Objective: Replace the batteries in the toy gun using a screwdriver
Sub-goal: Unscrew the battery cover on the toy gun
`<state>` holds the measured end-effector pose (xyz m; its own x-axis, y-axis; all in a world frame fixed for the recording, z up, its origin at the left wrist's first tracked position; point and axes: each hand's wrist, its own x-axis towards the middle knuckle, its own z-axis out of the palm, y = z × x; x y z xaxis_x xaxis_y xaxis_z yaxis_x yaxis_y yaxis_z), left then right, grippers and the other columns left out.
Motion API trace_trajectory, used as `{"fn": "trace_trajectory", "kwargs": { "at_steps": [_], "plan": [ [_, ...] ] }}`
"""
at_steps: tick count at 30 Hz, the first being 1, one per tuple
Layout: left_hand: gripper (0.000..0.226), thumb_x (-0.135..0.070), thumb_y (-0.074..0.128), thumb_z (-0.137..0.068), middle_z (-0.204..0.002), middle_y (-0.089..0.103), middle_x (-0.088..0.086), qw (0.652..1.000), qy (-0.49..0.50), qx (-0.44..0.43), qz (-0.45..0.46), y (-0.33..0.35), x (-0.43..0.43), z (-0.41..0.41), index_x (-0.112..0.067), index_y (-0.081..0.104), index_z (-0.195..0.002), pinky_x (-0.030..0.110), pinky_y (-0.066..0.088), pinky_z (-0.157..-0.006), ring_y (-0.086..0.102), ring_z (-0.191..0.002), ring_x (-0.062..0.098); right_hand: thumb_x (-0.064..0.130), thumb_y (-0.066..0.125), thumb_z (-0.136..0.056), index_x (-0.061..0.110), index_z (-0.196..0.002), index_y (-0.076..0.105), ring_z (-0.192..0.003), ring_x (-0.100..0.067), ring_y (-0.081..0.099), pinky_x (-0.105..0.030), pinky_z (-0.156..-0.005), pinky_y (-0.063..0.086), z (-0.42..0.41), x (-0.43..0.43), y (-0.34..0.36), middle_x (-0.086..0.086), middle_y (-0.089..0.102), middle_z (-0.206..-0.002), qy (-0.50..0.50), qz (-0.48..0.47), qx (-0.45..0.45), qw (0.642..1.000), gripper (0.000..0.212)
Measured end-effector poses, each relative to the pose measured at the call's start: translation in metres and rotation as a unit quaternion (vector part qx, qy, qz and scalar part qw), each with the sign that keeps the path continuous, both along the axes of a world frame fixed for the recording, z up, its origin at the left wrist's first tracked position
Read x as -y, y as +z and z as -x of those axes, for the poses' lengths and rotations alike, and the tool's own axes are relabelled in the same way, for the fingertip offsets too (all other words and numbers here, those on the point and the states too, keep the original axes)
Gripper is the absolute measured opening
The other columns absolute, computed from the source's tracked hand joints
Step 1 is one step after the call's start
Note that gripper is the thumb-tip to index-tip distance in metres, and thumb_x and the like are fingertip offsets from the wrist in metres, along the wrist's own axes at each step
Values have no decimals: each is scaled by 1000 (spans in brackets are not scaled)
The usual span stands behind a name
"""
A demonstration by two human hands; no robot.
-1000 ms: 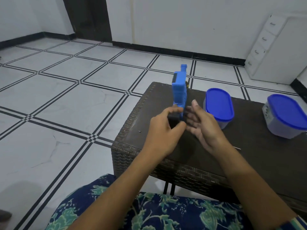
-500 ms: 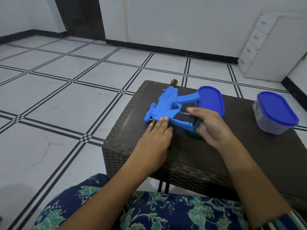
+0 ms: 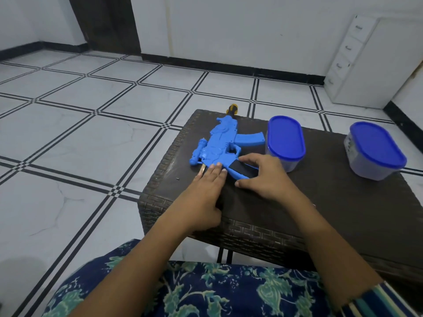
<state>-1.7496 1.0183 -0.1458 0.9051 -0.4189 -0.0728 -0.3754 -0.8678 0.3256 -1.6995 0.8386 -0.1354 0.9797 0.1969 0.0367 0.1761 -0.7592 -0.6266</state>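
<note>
the toy gun [image 3: 223,143] lies flat on the table [image 3: 343,202]. left hand [image 3: 206,191] rests open, fingertips touching it; right hand [image 3: 265,175] spread wide over its grip.

Dark wicker table [image 3: 343,216]: blue toy gun [image 3: 219,145] far left, two blue-lidded tubs [image 3: 285,143] [image 3: 375,152] right, tiny screw [image 3: 177,178] near left

Home room, white tiled floor [image 3: 91,143] with black lines, dark wicker table [image 3: 320,202], white drawer unit [image 3: 357,65]
</note>
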Motion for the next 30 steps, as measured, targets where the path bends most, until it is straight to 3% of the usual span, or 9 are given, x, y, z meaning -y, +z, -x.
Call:
{"fn": "trace_trajectory", "kwargs": {
  "at_steps": [7,9,11,14,18,22,27,30],
  "plan": [
    [77,-8,54,-79,-160,10,-3,997,0,-43,65,8,-18,-7,-17,25,-150,31,12,-120,8,-147,11,35,83,-70,19,-135,54,-123,-17,51,-36,-103,44,2,-9,-1,0,58,-134,7,97,11,995,72],
    [69,-11,53,-80,-157,22,-7,996,4,-49,76,8,-25,-10,-21,35,-146,36,23,-117,23,-144,14,37,81,-71,20,-135,54,-122,-17,52,-39,-102,46,3,-13,-1,1,58,-133,1,112,15,994,71],
    [57,-15,52,-80,-145,46,-5,996,16,-4,93,8,-31,-11,-25,50,-136,38,39,-106,50,-125,18,39,80,-72,21,-135,54,-121,-17,53,-40,-100,47,3,-14,-2,1,59,-133,-5,117,17,993,71],
    [36,-10,59,-80,-107,70,-1,981,81,91,149,10,-44,-17,-22,68,-113,34,51,-89,64,-97,16,42,80,-72,22,-132,56,-121,-16,54,-44,-100,46,4,-12,0,3,60,-131,-10,102,14,995,68],
    [18,-10,72,-79,-87,61,-4,970,180,105,128,11,-78,-26,-17,73,-96,23,46,-71,57,-72,6,51,77,-71,28,-121,63,-118,-16,55,-51,-100,43,6,-8,5,9,63,-125,-23,76,21,997,57],
    [14,-17,74,-79,-88,63,-2,962,242,49,116,5,-92,-28,-19,73,-93,24,42,-70,57,-77,11,52,78,-71,31,-117,65,-117,-17,55,-54,-101,40,8,-3,9,12,64,-123,-40,57,24,997,53],
    [9,-15,76,-77,-84,65,-1,964,241,26,112,4,-89,-34,-20,73,-85,20,39,-61,56,-71,9,53,78,-67,31,-112,67,-109,-17,61,-54,-97,46,10,-2,11,12,67,-115,-40,20,11,999,51],
    [8,-14,75,-78,-85,59,-3,968,228,26,102,2,-84,-36,-20,74,-82,25,40,-71,54,-80,13,49,79,-68,28,-109,69,-100,-14,62,-45,-89,53,10,3,14,10,68,-106,-61,-3,9,998,46]
  ]
}}
